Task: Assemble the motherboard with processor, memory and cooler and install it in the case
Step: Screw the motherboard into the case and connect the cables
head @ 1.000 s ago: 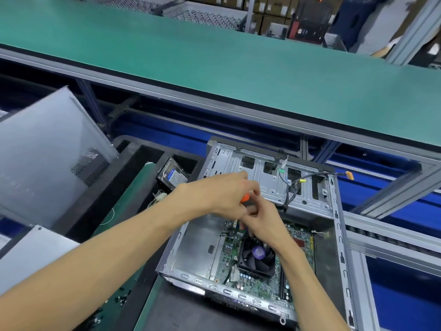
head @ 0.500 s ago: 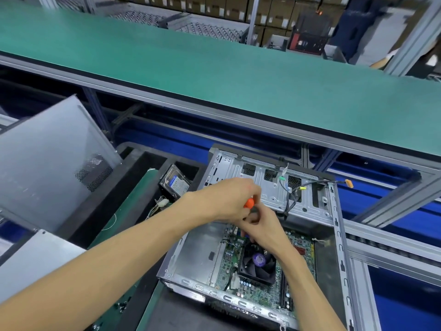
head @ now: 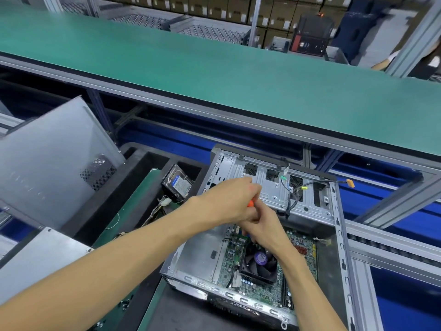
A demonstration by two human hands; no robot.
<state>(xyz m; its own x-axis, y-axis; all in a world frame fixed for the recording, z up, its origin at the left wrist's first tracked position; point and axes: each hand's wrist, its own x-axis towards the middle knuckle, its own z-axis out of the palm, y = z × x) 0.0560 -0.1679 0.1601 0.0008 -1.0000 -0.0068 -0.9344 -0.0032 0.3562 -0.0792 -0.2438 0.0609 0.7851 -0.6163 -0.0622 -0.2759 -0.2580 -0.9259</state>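
Both hands meet over the open case: my left hand curls round an orange-handled screwdriver, while my right hand pinches its shaft just below. Under them the motherboard lies flat inside the case, its black cooler near my right wrist. Left of the case, a hard drive leans in a black tray.

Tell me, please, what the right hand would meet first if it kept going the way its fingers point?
Probably the left hand gripping the orange-handled tool: the right hand points up toward it, nearly touching. Depth is unclear.
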